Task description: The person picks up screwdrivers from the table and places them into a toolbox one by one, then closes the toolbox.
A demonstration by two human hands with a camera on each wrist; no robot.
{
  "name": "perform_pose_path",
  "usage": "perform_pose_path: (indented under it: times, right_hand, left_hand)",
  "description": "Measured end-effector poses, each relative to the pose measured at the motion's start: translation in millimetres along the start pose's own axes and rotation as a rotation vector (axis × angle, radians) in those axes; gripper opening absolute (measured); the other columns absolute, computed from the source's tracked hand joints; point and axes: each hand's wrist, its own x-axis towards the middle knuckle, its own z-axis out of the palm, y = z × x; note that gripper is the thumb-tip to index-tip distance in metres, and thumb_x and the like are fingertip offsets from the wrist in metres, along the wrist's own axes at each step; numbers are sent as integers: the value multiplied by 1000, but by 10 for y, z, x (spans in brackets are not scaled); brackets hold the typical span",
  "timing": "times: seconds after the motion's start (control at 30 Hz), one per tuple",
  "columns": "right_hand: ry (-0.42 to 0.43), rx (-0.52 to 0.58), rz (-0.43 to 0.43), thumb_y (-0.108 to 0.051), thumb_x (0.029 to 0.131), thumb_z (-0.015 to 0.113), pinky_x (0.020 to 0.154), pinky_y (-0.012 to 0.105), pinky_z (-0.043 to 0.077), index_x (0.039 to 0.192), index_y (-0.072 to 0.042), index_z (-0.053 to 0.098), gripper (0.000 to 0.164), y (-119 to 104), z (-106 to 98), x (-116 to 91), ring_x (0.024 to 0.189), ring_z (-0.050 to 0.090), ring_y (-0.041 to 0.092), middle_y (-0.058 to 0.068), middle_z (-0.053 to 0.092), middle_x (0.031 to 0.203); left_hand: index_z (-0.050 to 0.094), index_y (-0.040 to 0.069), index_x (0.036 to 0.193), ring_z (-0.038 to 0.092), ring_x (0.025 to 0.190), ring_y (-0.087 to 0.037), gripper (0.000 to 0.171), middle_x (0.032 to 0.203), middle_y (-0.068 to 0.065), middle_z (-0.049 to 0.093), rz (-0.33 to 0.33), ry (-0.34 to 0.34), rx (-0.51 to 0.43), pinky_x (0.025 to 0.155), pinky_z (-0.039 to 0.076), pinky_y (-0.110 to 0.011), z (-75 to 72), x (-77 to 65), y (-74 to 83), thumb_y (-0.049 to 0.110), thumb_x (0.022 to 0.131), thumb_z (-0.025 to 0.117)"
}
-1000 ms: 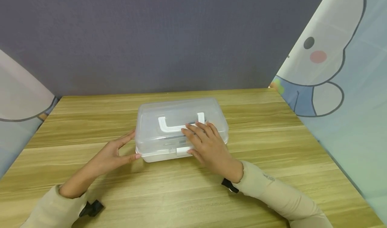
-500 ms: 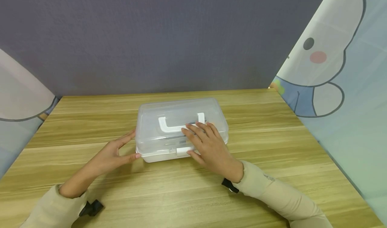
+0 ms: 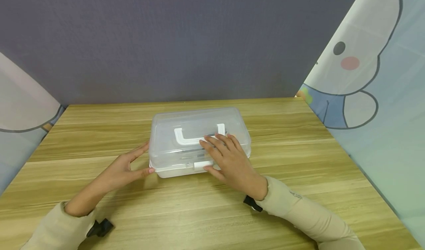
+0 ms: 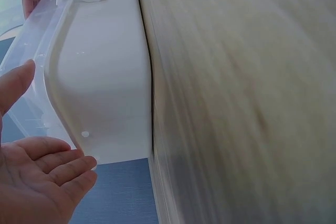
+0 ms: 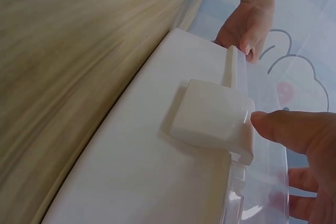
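A plastic storage box [image 3: 196,119] with a clear lid and a white base sits closed on the wooden table. Its white handle [image 3: 189,142] lies flat on top, and dim shapes show through the lid. At the box's left end is my left hand [image 3: 121,170], thumb by the front corner and straight fingers along the side. My right hand [image 3: 234,165] rests on the front right of the lid with fingers spread, covering part of the handle. In the right wrist view, its thumb [image 5: 286,129] touches the edge of the white latch [image 5: 210,114].
The wooden table [image 3: 186,213] carries the box near its middle. A dark grey panel [image 3: 182,43] rises behind the table. Cloth with cartoon prints [image 3: 362,106] hangs along the right side, and similar cloth [image 3: 23,95] hangs at the left.
My right thumb has slid slightly left along the latch. The box and my left hand stay where they were.
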Motion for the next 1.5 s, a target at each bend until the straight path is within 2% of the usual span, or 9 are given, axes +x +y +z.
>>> perform_pose_path:
  times: [0.53,0.83,1.0,1.1,1.3,1.37,1.43,1.47,1.5]
  right_hand:
    - [33,62,-2,-36,78,77,109,59,24,137,-10,45,72,39,-36,6,133,36,35,10,46,140]
    - [39,76,-5,-38,81,73,109,59,23,137,-10,45,70,51,-47,16,134,35,35,9,47,139]
    - [147,110,17,-46,95,51,107,61,25,133,-6,49,55,121,-108,24,129,40,35,10,53,132]
    - [237,123,37,-47,99,39,105,64,25,129,-2,53,56,217,-184,23,125,44,38,13,57,127]
    - [333,112,110,-43,98,45,103,66,26,123,2,56,53,543,-334,-89,118,47,40,18,59,121]
    - [339,91,138,-43,98,45,103,63,28,122,3,57,53,681,-372,-138,115,48,41,19,60,119]
    - [351,67,163,-43,98,45,103,60,29,120,5,57,54,828,-399,-179,112,49,42,21,61,117]
    - [360,59,174,-42,97,46,102,59,30,119,6,58,54,904,-403,-199,111,50,42,22,61,116]
    - [365,53,180,-41,97,47,101,57,31,118,6,58,53,978,-409,-219,109,50,42,23,61,115]
  left_hand:
    - [28,8,148,19,137,-47,83,151,-20,25,-11,19,19,101,21,-69,-21,-8,-16,24,82,75]
    - [28,9,149,21,136,-48,84,151,-22,25,2,19,45,100,23,-69,-47,-7,8,24,81,75]
    - [29,9,148,25,134,-48,84,150,-22,29,-4,25,115,99,26,-69,-106,-5,3,27,81,75]
    - [28,9,149,25,134,-49,83,150,-23,28,-9,19,133,99,26,-69,-167,-13,9,28,82,74]
    - [23,17,151,24,135,-45,76,153,-20,24,0,33,175,95,32,-67,-359,-47,30,24,89,67]
    - [22,18,151,55,110,-34,73,152,-20,26,-4,55,231,92,43,-53,-430,-51,36,24,91,64]
    - [20,17,151,55,110,-34,73,152,-21,25,6,84,270,90,44,-54,-494,-36,46,24,92,63]
    - [19,17,152,62,90,-27,74,152,-20,24,8,98,301,85,48,-47,-525,-29,47,24,93,62]
    - [18,17,152,62,86,-28,74,152,-20,24,17,116,322,80,50,-40,-555,-17,45,24,93,62]
